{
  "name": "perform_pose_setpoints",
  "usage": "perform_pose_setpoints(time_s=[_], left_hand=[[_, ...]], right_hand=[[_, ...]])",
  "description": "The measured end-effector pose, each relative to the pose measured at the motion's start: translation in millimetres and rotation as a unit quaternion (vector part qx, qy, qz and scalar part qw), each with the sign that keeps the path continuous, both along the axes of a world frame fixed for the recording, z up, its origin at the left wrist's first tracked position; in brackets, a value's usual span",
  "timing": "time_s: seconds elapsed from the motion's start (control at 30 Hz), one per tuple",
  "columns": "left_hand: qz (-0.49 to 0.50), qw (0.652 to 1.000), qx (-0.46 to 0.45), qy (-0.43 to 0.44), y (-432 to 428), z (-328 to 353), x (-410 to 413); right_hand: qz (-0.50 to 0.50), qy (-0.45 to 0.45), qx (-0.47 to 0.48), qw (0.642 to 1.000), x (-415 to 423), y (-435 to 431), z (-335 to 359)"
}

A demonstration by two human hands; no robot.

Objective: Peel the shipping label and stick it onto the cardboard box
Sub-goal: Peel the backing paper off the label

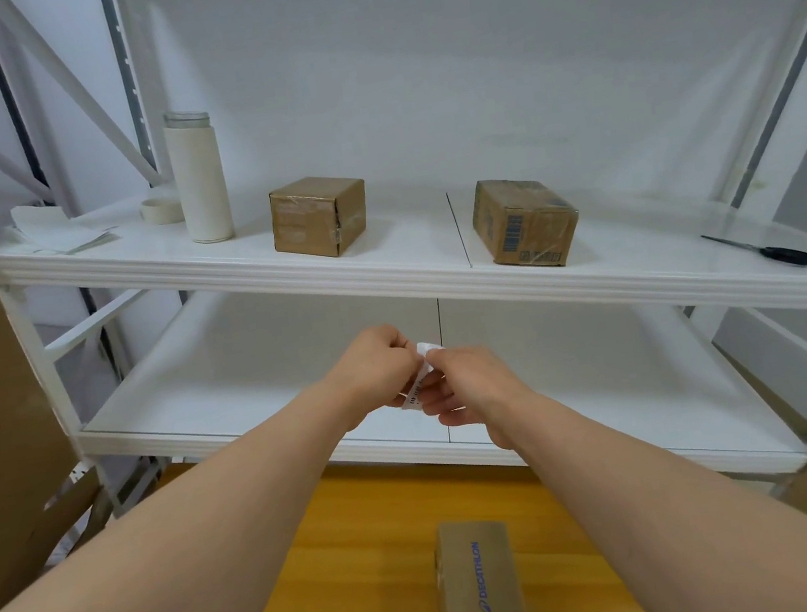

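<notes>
Both hands meet mid-air: left hand (373,367) and right hand (464,385) pinching a small white shipping label (420,381). Long cardboard box (480,590) sits on the wooden bench's (362,545) near edge.

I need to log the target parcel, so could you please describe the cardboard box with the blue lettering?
The cardboard box is a long, narrow brown carton, closed, lying flat on the orange-brown table with one end toward the shelves. Blue DECATHLON lettering runs lengthwise along its top. Its near end is cut off by the frame. Neither hand touches it; no label shows on it yet.
</notes>
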State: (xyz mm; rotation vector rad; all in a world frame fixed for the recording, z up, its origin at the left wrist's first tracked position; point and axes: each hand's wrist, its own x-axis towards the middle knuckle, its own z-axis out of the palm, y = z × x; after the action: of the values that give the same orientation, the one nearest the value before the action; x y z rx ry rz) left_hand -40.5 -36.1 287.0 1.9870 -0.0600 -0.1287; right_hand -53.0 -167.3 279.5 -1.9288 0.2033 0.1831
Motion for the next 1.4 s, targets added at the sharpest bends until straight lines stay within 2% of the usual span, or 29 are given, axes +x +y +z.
perform_pose_setpoints(time_s=[0.27,0.4,0.53,0.73,0.93,1.27,1.4], left_hand=[[0.018,0.999,-0.031,-0.006,4.6,-2.4,5.4],[0.03,0.999,-0.019,-0.02,5.7,-4.1,5.1],[0.013,0.999,-0.009,-0.033,7.8,-6.7,3.1],[-0.006,1.0,-0.023,0.007,8.5,-11.6,1.3],[-0.035,0.997,-0.045,0.046,4.7,-11.5,0.8],[-0.02,0.999,-0.036,0.03,10.7,-20.9,5.7],[-0.022,0.999,-0.029,0.033,13.8,-20.3,7.3]], right_hand=[[-0.009,0.005,0.031,0.999,4.7,1.5,-1.3],[-0.013,0.006,0.074,0.997,6.3,2.1,-1.9],[-0.022,0.0,0.078,0.997,4.2,1.5,-2.2],[-0.052,-0.011,0.099,0.994,6.7,3.3,-8.0],[-0.042,-0.004,0.102,0.994,5.8,2.7,-10.2],[-0.051,0.01,0.139,0.989,5.9,-2.9,-8.9],[-0.035,0.001,0.093,0.995,5.3,-5.2,-7.1]])
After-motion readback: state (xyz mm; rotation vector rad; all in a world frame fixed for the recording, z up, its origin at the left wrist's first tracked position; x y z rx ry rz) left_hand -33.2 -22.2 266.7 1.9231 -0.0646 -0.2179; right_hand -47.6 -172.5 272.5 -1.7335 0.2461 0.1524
